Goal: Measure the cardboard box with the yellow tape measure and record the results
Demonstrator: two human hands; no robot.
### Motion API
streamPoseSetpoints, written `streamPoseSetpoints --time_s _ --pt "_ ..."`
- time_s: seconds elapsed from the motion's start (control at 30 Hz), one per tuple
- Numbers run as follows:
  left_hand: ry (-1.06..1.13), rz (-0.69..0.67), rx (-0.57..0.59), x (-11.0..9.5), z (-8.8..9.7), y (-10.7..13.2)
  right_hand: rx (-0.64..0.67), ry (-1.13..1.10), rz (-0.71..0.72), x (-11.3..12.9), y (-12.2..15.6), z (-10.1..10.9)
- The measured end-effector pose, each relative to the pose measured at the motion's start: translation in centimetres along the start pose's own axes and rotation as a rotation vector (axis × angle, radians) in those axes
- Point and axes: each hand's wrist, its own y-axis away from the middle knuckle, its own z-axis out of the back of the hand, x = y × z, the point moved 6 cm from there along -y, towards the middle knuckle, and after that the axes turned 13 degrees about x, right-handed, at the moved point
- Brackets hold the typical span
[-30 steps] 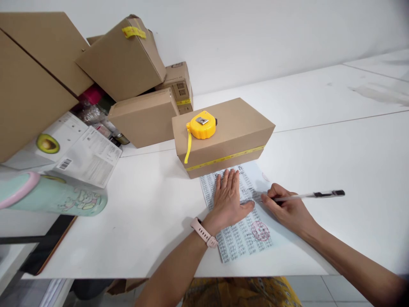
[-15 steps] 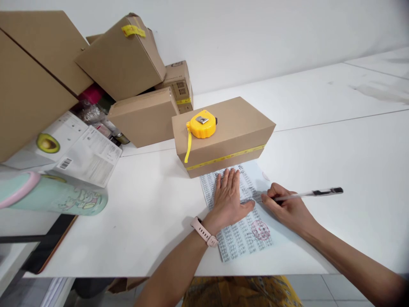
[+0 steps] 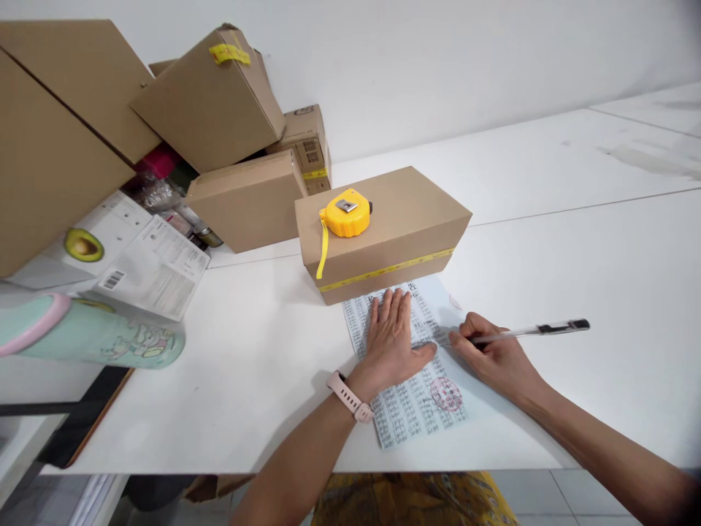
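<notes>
My left hand (image 3: 391, 340) lies flat on a printed sheet of paper (image 3: 402, 413), fingers stretched toward the box behind it. Rows of dark characters and a round red stamp (image 3: 446, 394) cover the sheet. In my right hand (image 3: 490, 354) is a clear pen with a black cap end (image 3: 539, 330), its tip down at the right part of the paper; the fingers partly hide the tip. Just beyond the sheet sits a closed cardboard box (image 3: 394, 245) with yellow tape along its side. On top of that box rests a yellow tape measure (image 3: 347, 213), its strip hanging over the edge.
Several cardboard boxes (image 3: 208, 98) are piled at the back left against the wall. A white box with an avocado picture (image 3: 147, 263) and a mint-green bottle (image 3: 104, 332) stand nearer on the left. A dark tablet-like object (image 3: 90, 420) lies at the table's (image 3: 219, 409) left edge.
The pen in my right hand has shifted very slightly to the right, its far end a touch higher. My left hand and the paper have stayed in place.
</notes>
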Motion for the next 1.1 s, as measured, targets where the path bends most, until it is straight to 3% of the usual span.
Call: streamPoseSetpoints --time_s 1.1 --pt "0.011 -0.002 0.006 -0.17 0.30 0.17 0.006 -0.011 -0.022 0.38 -0.05 0.12"
